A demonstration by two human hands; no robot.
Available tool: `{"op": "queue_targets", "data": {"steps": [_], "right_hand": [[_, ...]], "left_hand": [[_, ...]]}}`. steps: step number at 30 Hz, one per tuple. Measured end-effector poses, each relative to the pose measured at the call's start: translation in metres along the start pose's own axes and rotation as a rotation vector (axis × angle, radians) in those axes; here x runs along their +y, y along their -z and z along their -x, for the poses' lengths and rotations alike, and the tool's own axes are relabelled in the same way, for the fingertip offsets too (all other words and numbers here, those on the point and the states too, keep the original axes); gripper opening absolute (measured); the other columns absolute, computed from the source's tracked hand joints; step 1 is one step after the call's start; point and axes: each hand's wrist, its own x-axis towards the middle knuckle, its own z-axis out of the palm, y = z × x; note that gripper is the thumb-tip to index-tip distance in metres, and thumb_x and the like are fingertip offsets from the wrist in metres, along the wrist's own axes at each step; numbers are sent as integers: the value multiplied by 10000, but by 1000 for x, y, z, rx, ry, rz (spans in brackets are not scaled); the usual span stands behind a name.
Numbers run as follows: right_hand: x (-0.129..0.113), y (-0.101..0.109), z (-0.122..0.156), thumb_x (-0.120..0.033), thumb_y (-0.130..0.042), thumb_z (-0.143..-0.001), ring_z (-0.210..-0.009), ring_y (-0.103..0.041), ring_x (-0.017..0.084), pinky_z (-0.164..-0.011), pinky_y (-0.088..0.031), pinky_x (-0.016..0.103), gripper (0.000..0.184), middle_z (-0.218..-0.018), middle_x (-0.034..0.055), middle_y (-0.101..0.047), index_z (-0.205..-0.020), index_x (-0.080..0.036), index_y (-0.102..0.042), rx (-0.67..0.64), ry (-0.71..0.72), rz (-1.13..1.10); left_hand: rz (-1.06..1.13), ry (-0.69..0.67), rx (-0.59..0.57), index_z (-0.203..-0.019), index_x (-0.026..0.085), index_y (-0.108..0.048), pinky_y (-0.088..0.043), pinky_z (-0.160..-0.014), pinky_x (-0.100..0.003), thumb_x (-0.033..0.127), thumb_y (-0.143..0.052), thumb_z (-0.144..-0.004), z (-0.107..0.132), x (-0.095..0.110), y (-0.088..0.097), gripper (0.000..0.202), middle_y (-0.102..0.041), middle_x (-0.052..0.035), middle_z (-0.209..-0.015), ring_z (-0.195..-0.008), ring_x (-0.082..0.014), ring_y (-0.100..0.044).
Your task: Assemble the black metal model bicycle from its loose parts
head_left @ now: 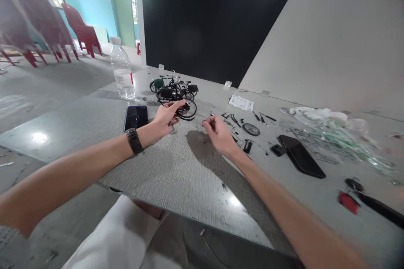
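The right hand (219, 134) is hovering above the grey table (176, 176), its fingertips pressed together, just beside scattered black model parts (235, 122). The left hand (167, 119) is reaching over a smartphone (136, 117), its fingers curling against the wheel of a miniature black bicycle (176, 94) near the table's far edge, though the grip is hard to tell. Farther left, a plastic water bottle (122, 73) is standing upright.

Scattered tiny parts (235, 121), indistinct

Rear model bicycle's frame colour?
The rear model bicycle is dark green, clearest in the head view.
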Motion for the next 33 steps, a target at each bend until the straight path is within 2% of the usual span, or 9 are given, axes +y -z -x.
{"op": "queue_targets", "data": {"steps": [3,7,13,16,19,22,25,29,33], "right_hand": [[6,3,1,-490,-569,-966,-774,-548,171,-679,-453,312,309,-916,36,-589,-1078,-222,-463,72,-78,-263],[1,3,1,-555,-633,-919,-723,-521,142,-684,-486,307,372,-901,14,-571,-1064,-244,-488,71,-100,-468],[-5,4,3,-557,-626,-931,-719,-559,146,-706,-536,319,352,-818,5,-550,-1027,-221,-585,3,-68,-512],[-6,4,4,-513,-539,-992,-769,-633,184,-736,-567,356,333,-835,45,-623,-1071,-199,-617,-34,-33,-360],[-7,4,5,-353,-467,-1030,-790,-670,205,-745,-561,373,266,-930,96,-687,-1104,-176,-650,-95,68,-24],[-8,1,6,-216,-428,-1016,-860,-677,218,-793,-543,373,267,-1028,119,-693,-1102,-170,-677,-158,201,242],[-5,1,6,-172,-418,-1015,-970,-665,244,-861,-525,384,293,-1101,131,-674,-1125,-178,-690,-199,286,376],[0,5,9,-58,-481,-938,-938,-642,237,-796,-513,348,323,-1149,136,-623,-1157,-186,-681,-252,277,507],[-1,10,9,23,-553,-850,-944,-624,245,-798,-498,345,327,-1092,135,-625,-1083,-165,-686,-274,274,657]], "left_hand": [[-29,-85,-13,-764,177,-623,-251,-416,-215,305,-845,-763,-2,-3,1,257,-553,-2,-690,-489,-44,-343],[-46,-88,-18,-768,182,-641,-238,-409,-227,331,-859,-743,-5,-6,3,265,-578,-15,-689,-481,-47,-337],[-56,-90,-30,-759,181,-649,-246,-408,-214,352,-850,-752,-6,-6,4,264,-595,-15,-702,-485,-46,-338],[-47,-89,-21,-755,178,-650,-245,-408,-218,330,-856,-747,-4,-5,3,256,-598,-24,-706,-489,-49,-334],[-28,-97,-30,-746,175,-648,-231,-406,-223,296,-859,-740,-4,-5,2,243,-591,-25,-696,-491,-49,-336],[-20,-104,-62,-735,169,-647,-231,-405,-211,281,-839,-763,-3,-4,1,224,-597,-23,-701,-501,-48,-370],[-18,-86,-58,-740,167,-653,-305,-430,-195,285,-832,-773,0,-3,0,217,-625,-28,-723,-534,-58,-445],[-15,-63,-95,-746,165,-673,-396,-481,-197,310,-834,-773,4,-2,-2,219,-659,-34,-738,-579,-76,-529],[26,-50,-98,-774,165,-701,-428,-520,-199,279,-847,-750,5,-2,-5,187,-676,-27,-719,-612,-88,-583]]}}
